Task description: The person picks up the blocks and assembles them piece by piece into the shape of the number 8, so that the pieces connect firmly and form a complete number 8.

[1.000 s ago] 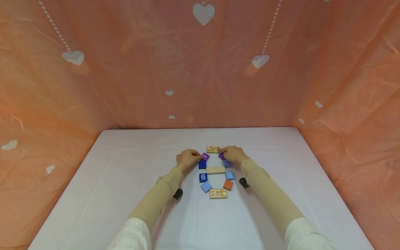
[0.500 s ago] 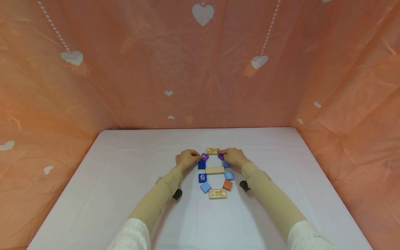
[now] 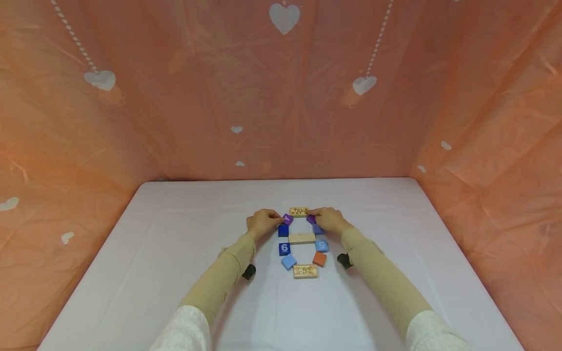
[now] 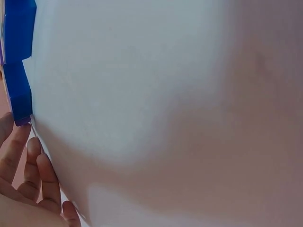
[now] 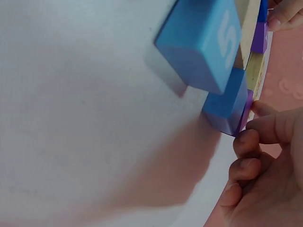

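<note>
My left hand point(image 3: 262, 223) pinches a purple letter block point(image 3: 288, 219) at the upper left of a ring of blocks. Opposite it, my right hand point(image 3: 331, 219) has thumb and index finger at another purple block point(image 3: 311, 219), partly covered by the hand. The index fingertip also meets the right end of a printed wooden block point(image 3: 299, 211) at the far end. In the right wrist view, the right hand's other fingers point(image 5: 246, 168) are curled beside that purple block. A dark blue block point(image 4: 20, 30) shows at the edge of the left wrist view.
Below the hands, a plain wooden block point(image 3: 302, 238) lies between blue blocks. The near half has a blue number block point(image 3: 284, 248), a light blue number block point(image 3: 322, 245), a light blue block point(image 3: 289, 262), an orange block point(image 3: 319, 259) and a printed wooden block point(image 3: 305, 271) on the white table point(image 3: 131, 273).
The far printed wooden block has shifted very slightly toward the person since one second ago. Both hands stay nearly in place, and the head view drifts a little.
</note>
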Demonstrator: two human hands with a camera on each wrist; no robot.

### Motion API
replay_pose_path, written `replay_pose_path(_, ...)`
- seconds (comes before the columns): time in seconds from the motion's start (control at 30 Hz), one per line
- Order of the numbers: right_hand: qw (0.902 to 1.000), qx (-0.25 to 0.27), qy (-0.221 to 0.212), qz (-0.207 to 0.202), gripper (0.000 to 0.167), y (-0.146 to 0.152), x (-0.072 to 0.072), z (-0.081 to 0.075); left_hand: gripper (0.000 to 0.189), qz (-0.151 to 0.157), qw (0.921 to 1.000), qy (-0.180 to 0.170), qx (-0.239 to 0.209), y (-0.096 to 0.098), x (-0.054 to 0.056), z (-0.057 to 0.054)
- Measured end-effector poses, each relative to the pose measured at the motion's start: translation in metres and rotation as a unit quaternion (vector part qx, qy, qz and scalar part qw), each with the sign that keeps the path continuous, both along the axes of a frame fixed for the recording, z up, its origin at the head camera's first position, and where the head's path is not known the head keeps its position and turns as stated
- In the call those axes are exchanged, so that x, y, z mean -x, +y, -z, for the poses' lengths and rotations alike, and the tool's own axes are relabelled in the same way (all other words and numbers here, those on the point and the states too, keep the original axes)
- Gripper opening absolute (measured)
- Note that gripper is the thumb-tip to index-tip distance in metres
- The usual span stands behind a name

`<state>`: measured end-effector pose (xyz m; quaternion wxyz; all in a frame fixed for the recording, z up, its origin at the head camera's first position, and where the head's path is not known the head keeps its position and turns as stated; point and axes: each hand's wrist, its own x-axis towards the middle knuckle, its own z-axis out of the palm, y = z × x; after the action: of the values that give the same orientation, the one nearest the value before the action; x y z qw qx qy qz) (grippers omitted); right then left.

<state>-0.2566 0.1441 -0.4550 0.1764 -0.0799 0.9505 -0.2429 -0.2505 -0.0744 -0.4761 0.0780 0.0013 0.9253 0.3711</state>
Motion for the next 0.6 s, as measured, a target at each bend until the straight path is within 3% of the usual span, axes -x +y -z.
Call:
replay_pose_path(0.37,0.9947,0.099,0.006,0.028,0.041,0.004,0.001,-0.008,0.024,0.005,0.9997,0.024,0.0,-0.002,0.002,-0.007)
replay_pose_path(0.5,0.9907,0.112,0.078,0.001,0.037,0.007,0.003,-0.02,0.027,0.024,0.9967,0.072,0.029,-0.003,0.003,-0.018)
replay_pose_path(0.6,0.9831,0.111,0.146,-0.007,0.035,0.013,0.002,-0.03,0.028,0.05,0.9878,0.129,0.071,-0.007,0.002,-0.03)
